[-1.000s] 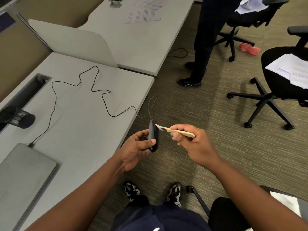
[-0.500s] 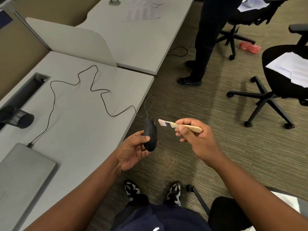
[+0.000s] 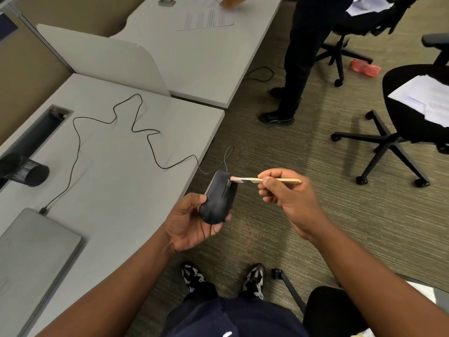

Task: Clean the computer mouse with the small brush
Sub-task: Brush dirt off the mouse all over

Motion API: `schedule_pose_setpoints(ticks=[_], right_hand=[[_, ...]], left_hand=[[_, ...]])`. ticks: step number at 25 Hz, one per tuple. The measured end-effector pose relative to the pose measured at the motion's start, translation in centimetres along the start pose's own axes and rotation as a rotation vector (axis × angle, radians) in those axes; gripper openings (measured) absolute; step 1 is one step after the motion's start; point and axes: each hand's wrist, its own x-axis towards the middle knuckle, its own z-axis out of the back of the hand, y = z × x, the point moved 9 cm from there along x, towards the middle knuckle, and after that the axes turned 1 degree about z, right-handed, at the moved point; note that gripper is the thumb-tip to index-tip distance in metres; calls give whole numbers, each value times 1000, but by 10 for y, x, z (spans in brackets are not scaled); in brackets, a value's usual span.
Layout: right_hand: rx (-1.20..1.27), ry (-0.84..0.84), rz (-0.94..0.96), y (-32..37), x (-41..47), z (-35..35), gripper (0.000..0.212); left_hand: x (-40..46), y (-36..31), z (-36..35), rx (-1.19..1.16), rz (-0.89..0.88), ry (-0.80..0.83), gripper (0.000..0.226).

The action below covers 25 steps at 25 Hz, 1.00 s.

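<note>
head view: brushing step, bristles on the black corded computer mouse (image 3: 218, 199).
left hand (image 3: 192, 222) cups the mouse; right hand (image 3: 289, 198) pinches the small wooden-handled brush (image 3: 264, 180); next i'd stroke along the button seam.

Grey desks (image 3: 116, 190) with a low divider (image 3: 102, 57) stand on striped olive carpet (image 3: 303, 166) beside black office chairs (image 3: 398, 132).

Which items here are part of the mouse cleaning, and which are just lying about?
In use: mouse in left hand; brush in right hand; mouse cable.

Lying about: laptop, pen cup, papers, chairs, red bottle.
</note>
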Motion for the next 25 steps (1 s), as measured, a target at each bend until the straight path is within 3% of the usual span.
schedule_pose_setpoints(ticks=[3, 6, 10, 14, 17, 21, 25], right_hand=[[-131, -74, -24, -6, 1, 9, 12], [-21, -126, 13, -3, -2, 15, 9], [119, -10, 17, 3, -1, 3, 8], [-33, -71, -76, -7, 2, 12, 14], [-17, -98, -46, -3, 0, 18, 16], [116, 18, -22, 9, 0, 8, 23], [60, 71, -70, 8, 2, 7, 25]], left_hand=[[-2, -1, -1, 28, -5, 4, 83], [-3, -1, 4, 94, -15, -20, 85], [-4, 0, 9, 172, -15, -72, 85], [-4, 1, 14, 201, -12, -102, 82], [-4, -5, 18, 358, -39, -143, 63], [-5, -13, 23, 554, -95, -233, 75], [-9, -23, 26, 787, -165, -373, 77]])
